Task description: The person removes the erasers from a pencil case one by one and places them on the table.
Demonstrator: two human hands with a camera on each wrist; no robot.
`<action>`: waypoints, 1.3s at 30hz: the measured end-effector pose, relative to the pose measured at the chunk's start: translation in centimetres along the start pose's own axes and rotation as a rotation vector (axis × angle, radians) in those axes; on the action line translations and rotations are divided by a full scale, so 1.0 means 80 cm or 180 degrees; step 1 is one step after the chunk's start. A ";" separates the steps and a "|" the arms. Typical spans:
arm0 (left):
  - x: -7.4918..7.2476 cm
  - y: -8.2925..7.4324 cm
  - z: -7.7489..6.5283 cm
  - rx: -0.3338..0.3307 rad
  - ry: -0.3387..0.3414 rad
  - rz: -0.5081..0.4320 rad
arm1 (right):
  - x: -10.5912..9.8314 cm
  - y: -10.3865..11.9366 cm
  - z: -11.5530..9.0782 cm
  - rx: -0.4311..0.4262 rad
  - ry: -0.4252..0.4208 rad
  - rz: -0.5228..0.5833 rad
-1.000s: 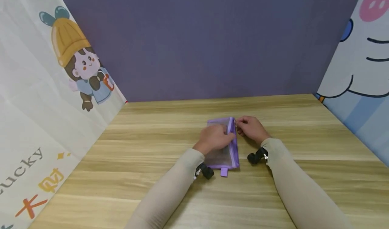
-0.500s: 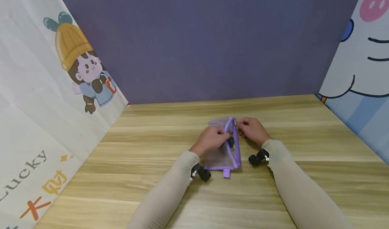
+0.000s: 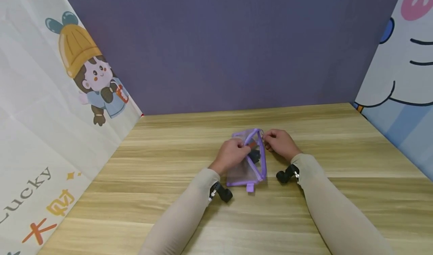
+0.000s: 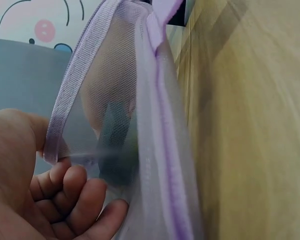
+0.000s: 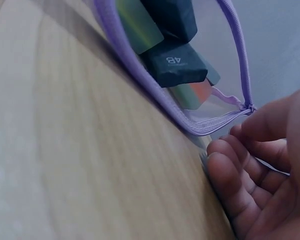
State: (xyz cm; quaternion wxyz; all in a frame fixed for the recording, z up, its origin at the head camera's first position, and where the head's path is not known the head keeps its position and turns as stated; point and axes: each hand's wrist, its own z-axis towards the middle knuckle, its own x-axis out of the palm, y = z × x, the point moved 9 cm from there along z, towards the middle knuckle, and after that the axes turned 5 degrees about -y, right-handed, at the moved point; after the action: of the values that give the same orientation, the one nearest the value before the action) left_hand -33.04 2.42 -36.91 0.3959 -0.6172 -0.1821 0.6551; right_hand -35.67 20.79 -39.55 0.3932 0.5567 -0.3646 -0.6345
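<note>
A purple-edged mesh zipper pouch (image 3: 238, 175) lies on the table, its mouth gaping toward the right. My left hand (image 3: 230, 154) pinches the upper zipper edge and lifts it away from the lower one. At the far corner, my right hand (image 3: 281, 144) pinches the end of the zipper, where the slider sits; its fingers hide the pull. Through the mouth, the right wrist view shows several blocks: dark erasers (image 5: 177, 62), one marked 4B, a yellow-green block (image 5: 140, 27) and an orange-and-green one (image 5: 190, 95). Mesh blurs them in the left wrist view.
The wooden table (image 3: 135, 195) spreads around the pouch. A dark purple-blue panel (image 3: 216, 52) stands behind it, with printed cartoon sheets on the left (image 3: 30, 97) and right (image 3: 406, 93). A small purple tab (image 3: 250, 187) sticks out at the pouch's near end.
My left hand has moved a little left, drawing the upper zipper edge with it. The pouch's mouth has widened and its contents show. The right hand stays at the far corner.
</note>
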 end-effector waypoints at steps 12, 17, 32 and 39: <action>-0.003 0.012 -0.001 -0.0253 -0.0025 -0.0342 | 0.001 0.002 -0.002 0.0005 0.0026 -0.0013; -0.003 0.016 -0.001 -0.0334 -0.0045 -0.0472 | -0.001 0.001 0.000 0.0005 0.0018 -0.0038; 0.005 0.038 0.007 -0.0564 -0.0188 -0.1216 | -0.002 -0.004 -0.002 -0.0019 0.0059 0.0049; 0.010 0.042 0.009 -0.0544 -0.0046 -0.1231 | 0.000 -0.005 0.000 -0.0041 0.0029 0.0046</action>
State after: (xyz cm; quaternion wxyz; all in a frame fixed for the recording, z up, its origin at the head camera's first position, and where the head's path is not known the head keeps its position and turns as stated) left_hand -34.67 1.08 -39.78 0.4592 -0.5974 -0.3548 0.5535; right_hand -35.75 20.98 -39.94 0.4030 0.5544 -0.3626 -0.6315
